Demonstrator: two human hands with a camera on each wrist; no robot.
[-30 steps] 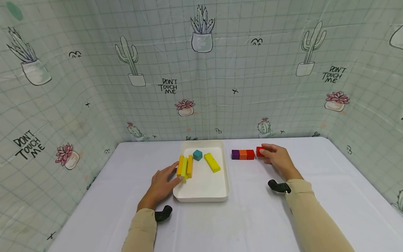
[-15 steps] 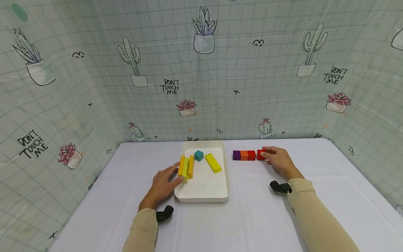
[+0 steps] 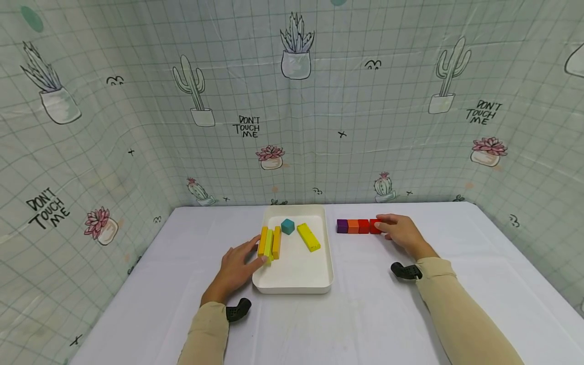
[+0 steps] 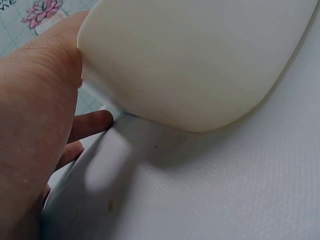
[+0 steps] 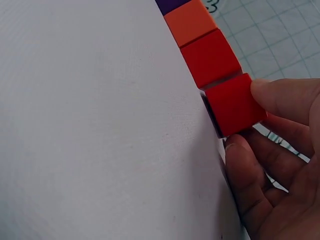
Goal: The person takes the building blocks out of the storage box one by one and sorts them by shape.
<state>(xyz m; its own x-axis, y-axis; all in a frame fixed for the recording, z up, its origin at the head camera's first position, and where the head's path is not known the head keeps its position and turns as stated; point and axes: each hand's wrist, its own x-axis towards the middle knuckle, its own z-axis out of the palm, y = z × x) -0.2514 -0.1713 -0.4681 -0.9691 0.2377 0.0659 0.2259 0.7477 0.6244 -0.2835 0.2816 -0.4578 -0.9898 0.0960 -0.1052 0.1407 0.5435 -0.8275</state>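
Observation:
My right hand [image 3: 403, 232] pinches a red cube [image 5: 236, 105] at the right end of a short row. Beside it in that row lie another red cube [image 3: 363, 226], an orange cube [image 3: 353, 226] and a purple cube [image 3: 342, 226]. In the right wrist view a narrow gap shows between the two red cubes. My left hand [image 3: 234, 268] holds the left side of a white tray [image 3: 292, 290], thumb over the rim and fingers outside. Close to that thumb, inside the tray, several yellow and orange-yellow bars [image 3: 277, 242] lie side by side.
Farther back in the tray sit a teal block [image 3: 287, 226] and a slanted yellow bar [image 3: 308, 237]. A white cloth [image 3: 365, 314] covers the table. Behind it hangs a patterned curtain [image 3: 319, 101].
My right hand has moved the red cube left, narrowing the gap to the other red cube in the row. The left hand and the tray have stayed put.

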